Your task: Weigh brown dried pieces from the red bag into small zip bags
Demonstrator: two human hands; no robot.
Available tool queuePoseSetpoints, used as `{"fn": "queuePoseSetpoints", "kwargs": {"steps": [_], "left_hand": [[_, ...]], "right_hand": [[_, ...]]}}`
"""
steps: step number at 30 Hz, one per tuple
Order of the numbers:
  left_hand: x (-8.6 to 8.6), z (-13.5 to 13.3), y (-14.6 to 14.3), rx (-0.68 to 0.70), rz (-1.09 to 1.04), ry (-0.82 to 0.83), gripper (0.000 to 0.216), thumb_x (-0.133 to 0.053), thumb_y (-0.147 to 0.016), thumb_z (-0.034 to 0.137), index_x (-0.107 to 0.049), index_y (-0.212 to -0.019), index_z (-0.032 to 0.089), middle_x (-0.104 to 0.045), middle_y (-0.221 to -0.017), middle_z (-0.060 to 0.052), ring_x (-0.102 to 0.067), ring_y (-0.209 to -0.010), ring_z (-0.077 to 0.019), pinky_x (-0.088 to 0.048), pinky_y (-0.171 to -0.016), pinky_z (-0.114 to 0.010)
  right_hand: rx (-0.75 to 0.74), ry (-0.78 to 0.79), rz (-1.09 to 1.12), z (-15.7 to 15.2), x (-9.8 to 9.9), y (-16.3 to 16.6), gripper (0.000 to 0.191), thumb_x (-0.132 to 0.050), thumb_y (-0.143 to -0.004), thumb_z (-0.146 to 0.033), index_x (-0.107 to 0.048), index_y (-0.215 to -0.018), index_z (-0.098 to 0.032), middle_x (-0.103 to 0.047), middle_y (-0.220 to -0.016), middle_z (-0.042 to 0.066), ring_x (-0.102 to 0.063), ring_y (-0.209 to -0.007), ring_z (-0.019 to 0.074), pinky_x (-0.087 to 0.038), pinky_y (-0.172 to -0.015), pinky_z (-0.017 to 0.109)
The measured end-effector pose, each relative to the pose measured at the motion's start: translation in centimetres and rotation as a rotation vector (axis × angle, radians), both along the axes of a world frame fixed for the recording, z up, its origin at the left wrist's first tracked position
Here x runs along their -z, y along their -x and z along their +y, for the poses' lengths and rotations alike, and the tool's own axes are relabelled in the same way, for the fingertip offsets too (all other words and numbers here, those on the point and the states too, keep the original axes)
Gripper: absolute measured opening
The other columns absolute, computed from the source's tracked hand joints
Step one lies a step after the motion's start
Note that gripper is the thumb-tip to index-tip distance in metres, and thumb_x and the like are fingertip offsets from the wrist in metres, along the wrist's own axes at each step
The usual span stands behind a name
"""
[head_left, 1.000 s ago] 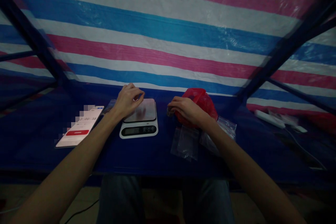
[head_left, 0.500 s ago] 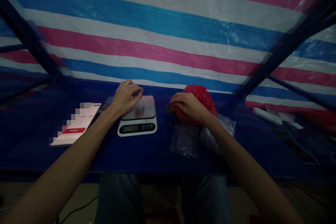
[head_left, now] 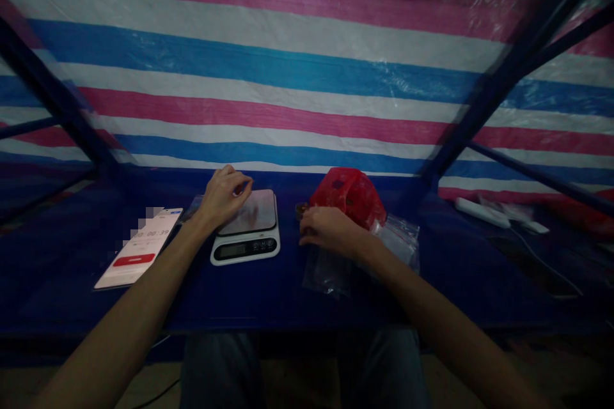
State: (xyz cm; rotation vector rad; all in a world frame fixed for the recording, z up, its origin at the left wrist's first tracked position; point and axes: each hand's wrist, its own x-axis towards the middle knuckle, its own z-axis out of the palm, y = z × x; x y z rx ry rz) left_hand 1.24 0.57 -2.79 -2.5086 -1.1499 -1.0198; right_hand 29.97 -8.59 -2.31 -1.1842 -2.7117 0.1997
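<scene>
My left hand (head_left: 224, 197) hovers over the left side of a white digital kitchen scale (head_left: 245, 249). Thumb and forefinger meet in a pinch, and whatever may be between them is too small to make out. The scale's shiny top plate (head_left: 256, 212) carries a dim reflection. My right hand (head_left: 330, 229) is low over the blue table, with fingers curled down and closed. Its fingertips are near a small round container (head_left: 301, 209) with something brownish inside. What those fingers hold, if anything, is hidden. Behind this hand sits a red plastic bag (head_left: 350, 192).
Clear zip bags (head_left: 326, 271) lie below my right hand, and more clear bags (head_left: 400, 239) to its right. A phone (head_left: 139, 252) showing a timer lies left of the scale. White items with a cable (head_left: 484, 211) are at far right. A striped sheet (head_left: 288, 70) hangs behind.
My right hand has moved from above the small container down towards the table in front of it. The left hand keeps its pinch by the scale. The whole view has tilted up slightly.
</scene>
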Motion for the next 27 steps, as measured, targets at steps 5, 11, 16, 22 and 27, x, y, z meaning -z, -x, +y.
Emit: {"fn": "queuePoseSetpoints", "kwargs": {"steps": [5,11,16,22,27], "left_hand": [[-0.2,0.0,0.2,-0.008,-0.015,-0.01,0.021,-0.052,-0.093,0.027,-0.069,-0.084,0.019,-0.064,-0.068,-0.002,-0.051,-0.078,-0.0205,-0.039,-0.074,-0.035],[-0.2,0.0,0.2,0.003,-0.001,0.004,0.024,-0.051,-0.094,0.028,-0.069,-0.081,0.019,-0.064,-0.068,-0.003,-0.052,-0.078,-0.021,-0.039,-0.074,-0.036],[-0.2,-0.2,0.3,-0.012,-0.013,0.0,0.025,-0.05,-0.094,0.029,-0.067,-0.078,0.019,-0.063,-0.067,-0.004,-0.052,-0.078,-0.0209,-0.039,-0.074,-0.036],[-0.3,0.0,0.4,-0.008,-0.016,-0.015,0.023,-0.05,-0.095,0.028,-0.068,-0.083,0.02,-0.065,-0.071,-0.004,-0.053,-0.078,-0.0207,-0.04,-0.074,-0.036],[-0.3,-0.3,-0.1,0.024,-0.02,-0.008,0.022,-0.051,-0.093,0.027,-0.069,-0.082,0.02,-0.064,-0.068,-0.004,-0.052,-0.077,-0.0212,-0.04,-0.073,-0.036]], "right_hand": [[0.029,-0.018,0.003,0.7,0.6,0.1,0.005,-0.071,-0.088,-0.024,-0.073,-0.088,-0.019,-0.072,-0.093,0.004,-0.066,-0.088,0.0192,-0.046,-0.075,0.028],[0.211,-0.186,0.166,1.9,-1.1,0.0,0.014,-0.062,-0.095,-0.022,-0.075,-0.095,-0.018,-0.072,-0.098,0.007,-0.063,-0.096,0.0205,-0.046,-0.085,0.031],[0.208,-0.278,0.308,1.0,-1.9,-0.7,0.021,-0.056,-0.095,-0.017,-0.073,-0.108,-0.017,-0.071,-0.105,0.009,-0.062,-0.101,0.0207,-0.046,-0.091,0.032],[0.511,-0.269,0.325,-0.7,-5.0,-8.2,0.031,-0.045,-0.08,-0.001,-0.071,-0.072,-0.016,-0.071,-0.076,0.006,-0.064,-0.072,0.0188,-0.046,-0.074,0.029],[0.241,0.032,0.122,1.7,-3.4,-10.3,0.035,-0.05,-0.077,0.004,-0.075,-0.093,-0.014,-0.077,-0.101,0.009,-0.07,-0.095,0.019,-0.048,-0.087,0.027]]}}
